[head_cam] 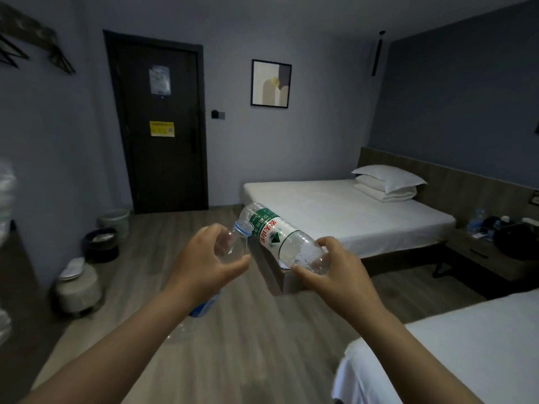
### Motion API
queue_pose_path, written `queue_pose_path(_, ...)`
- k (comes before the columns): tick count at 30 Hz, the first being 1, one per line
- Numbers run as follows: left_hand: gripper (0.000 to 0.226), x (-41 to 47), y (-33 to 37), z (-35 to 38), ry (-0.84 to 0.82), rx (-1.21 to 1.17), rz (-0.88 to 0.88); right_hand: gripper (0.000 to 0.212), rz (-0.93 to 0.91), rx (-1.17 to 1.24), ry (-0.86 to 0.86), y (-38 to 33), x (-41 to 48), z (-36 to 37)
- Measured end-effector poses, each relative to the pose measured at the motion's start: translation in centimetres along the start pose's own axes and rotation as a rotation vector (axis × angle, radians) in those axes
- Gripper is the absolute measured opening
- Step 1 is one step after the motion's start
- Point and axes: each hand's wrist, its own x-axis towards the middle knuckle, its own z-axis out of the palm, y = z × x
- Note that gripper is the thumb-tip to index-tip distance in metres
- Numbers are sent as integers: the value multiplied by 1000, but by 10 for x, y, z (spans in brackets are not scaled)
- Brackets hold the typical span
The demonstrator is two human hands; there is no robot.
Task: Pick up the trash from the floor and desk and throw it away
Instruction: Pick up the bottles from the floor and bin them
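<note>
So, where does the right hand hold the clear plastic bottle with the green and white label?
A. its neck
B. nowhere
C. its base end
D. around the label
C: the right hand pinches the base end of the clear plastic bottle with the green and white label; the left hand grips a second clear plastic bottle with a blue neck ring.

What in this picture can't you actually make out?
Head view:
Left bottle: mostly hidden by the left hand.
Door notices: too small to read.
Dark bin: contents too dim.
Nightstand clutter: dark, blurred.
White shape: cut off by left edge.
</note>
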Motion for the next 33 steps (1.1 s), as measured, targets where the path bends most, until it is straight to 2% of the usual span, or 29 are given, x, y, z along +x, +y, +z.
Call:
queue_pose_path(18,32,149,-105,41,198,204,-267,57,-250,125,-226,41,266,123)
queue_pose_path(26,31,209,-219,24,243,256,-347,55,-313,143,-304,5,360,238)
queue_pose_path(33,31,271,-340,-32,282,305,-432,56,-328,80,-399,-65,443,346)
